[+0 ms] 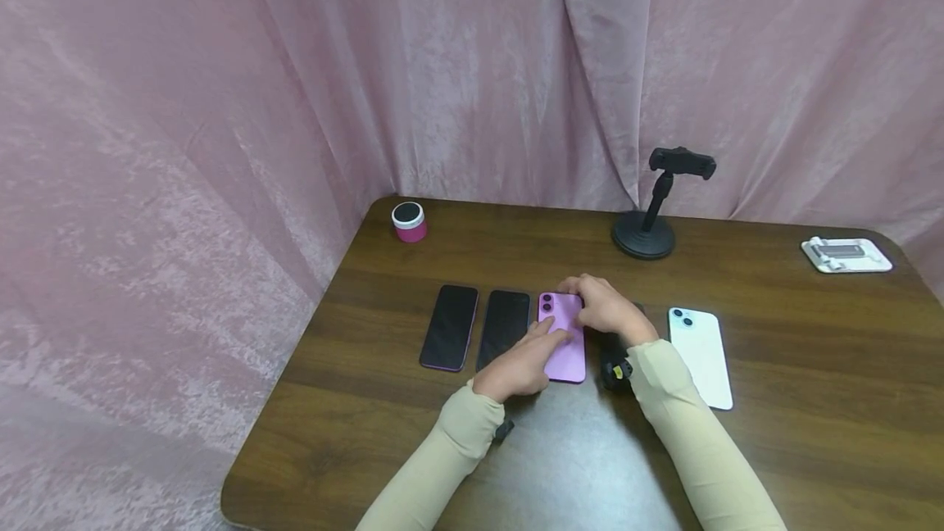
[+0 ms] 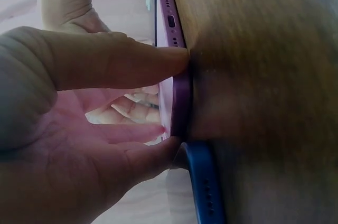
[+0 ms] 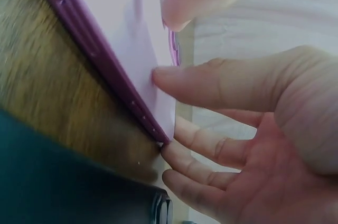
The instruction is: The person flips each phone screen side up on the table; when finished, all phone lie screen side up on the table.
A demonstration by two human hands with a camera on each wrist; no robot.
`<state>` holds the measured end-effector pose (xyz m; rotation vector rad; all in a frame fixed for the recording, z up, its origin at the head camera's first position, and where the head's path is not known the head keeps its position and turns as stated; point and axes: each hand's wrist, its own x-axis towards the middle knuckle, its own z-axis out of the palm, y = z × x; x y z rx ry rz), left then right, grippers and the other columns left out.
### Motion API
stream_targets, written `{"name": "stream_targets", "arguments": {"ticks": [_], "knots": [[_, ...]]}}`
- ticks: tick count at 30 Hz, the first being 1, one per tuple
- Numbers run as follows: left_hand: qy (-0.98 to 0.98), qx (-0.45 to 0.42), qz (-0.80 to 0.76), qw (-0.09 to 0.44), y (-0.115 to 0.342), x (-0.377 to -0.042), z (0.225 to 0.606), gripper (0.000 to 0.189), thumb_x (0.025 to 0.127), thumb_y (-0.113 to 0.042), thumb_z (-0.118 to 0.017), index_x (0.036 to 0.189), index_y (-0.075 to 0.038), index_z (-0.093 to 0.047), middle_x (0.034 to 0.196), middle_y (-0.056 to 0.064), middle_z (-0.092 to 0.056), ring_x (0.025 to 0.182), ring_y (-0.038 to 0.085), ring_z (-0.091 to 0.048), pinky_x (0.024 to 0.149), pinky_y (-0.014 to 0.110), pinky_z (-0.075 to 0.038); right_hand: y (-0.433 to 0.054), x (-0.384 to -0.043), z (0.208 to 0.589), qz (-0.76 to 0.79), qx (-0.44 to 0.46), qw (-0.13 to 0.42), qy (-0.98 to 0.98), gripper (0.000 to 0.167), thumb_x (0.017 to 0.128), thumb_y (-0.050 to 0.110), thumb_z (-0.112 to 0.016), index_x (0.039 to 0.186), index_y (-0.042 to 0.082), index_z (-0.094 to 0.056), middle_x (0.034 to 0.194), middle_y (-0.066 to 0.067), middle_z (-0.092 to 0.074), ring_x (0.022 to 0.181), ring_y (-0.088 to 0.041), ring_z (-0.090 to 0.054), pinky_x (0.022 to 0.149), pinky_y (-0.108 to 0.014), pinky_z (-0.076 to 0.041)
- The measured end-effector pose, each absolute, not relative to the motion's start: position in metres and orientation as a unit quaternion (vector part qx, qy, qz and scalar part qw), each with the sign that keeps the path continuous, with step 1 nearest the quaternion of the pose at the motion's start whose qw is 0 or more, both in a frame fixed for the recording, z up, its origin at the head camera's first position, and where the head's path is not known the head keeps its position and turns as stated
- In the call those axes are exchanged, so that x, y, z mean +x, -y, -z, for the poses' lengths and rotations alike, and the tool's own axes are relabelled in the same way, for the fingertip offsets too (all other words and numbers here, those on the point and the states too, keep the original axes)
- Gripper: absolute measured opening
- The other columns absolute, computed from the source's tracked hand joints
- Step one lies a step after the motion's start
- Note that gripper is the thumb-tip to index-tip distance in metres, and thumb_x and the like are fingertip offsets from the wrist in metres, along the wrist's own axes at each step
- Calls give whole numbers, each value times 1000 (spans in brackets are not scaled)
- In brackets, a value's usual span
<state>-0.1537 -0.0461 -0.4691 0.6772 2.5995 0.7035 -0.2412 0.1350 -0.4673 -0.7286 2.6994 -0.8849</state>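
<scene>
A purple smartphone (image 1: 566,360) lies back side up on the wooden table, its camera lenses at the far end. My left hand (image 1: 519,365) grips its near left corner; the left wrist view shows the thumb (image 2: 132,63) at the charging-port edge and a finger at the side. From the far right, my right hand (image 1: 606,310) holds the top end, thumb (image 3: 211,82) on the back and fingers at the corner. Just left of it is a face-up blue-edged smartphone (image 2: 206,187). A dark teal smartphone (image 3: 68,176) lies to the right, mostly hidden by my right wrist.
Another face-up smartphone (image 1: 449,328) lies farther left, and a pale smartphone (image 1: 701,355) to the right. Behind stand a black phone stand (image 1: 644,234) and a pink-and-white round container (image 1: 410,224). A folded white stand (image 1: 846,255) lies at the far right. Pink curtains (image 1: 479,88) hang behind the table.
</scene>
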Motion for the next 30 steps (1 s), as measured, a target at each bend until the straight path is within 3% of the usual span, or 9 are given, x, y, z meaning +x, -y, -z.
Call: {"name": "stream_targets", "arguments": {"ticks": [4, 11, 16, 19, 23, 30], "knots": [[-923, 246, -240, 171, 45, -153, 469, 68, 80, 15, -67, 142, -9, -52, 159, 14, -38, 152, 27, -20, 119, 42, -24, -134, -243, 468, 301, -251, 95, -915, 48, 70, -11, -70, 117, -7, -67, 114, -22, -67, 93, -30, -58, 77, -42, -49], [-927, 231, -249, 156, 43, -151, 469, 69, 76, 15, -70, 139, -6, -54, 157, 19, -39, 150, 33, -24, 117, 44, -27, -131, -247, 468, 301, -234, 102, -919, 33, 70, -13, -64, 103, -7, -69, 119, -23, -68, 93, -31, -61, 78, -40, -49], [-930, 235, -250, 133, 44, -151, 469, 69, 72, 13, -73, 136, -5, -54, 156, 26, -35, 145, 34, -33, 111, 40, -38, -130, -249, 467, 296, -234, 107, -920, 32, 71, -14, -59, 101, -8, -68, 119, -25, -66, 97, -34, -61, 80, -42, -49], [-930, 238, -254, 122, 44, -150, 470, 70, 71, 13, -75, 136, -4, -55, 155, 27, -32, 135, 34, -44, 102, 37, -46, -130, -250, 468, 296, -239, 108, -919, 21, 71, -14, -58, 89, -6, -66, 121, -25, -65, 108, -39, -58, 86, -47, -48], [-929, 240, -255, 119, 43, -150, 471, 71, 72, 13, -76, 138, -4, -54, 155, 27, -30, 127, 33, -50, 95, 35, -50, -132, -251, 467, 304, -237, 114, -916, 16, 72, -13, -59, 85, -6, -64, 125, -27, -63, 112, -42, -57, 87, -48, -49], [-926, 233, -258, 145, 44, -150, 472, 75, 76, 14, -73, 144, -9, -50, 158, 25, -27, 125, 29, -49, 89, 30, -50, -137, -250, 464, 327, -223, 130, -909, 46, 75, -13, -63, 121, -14, -60, 114, -26, -64, 95, -34, -59, 82, -44, -50]]}}
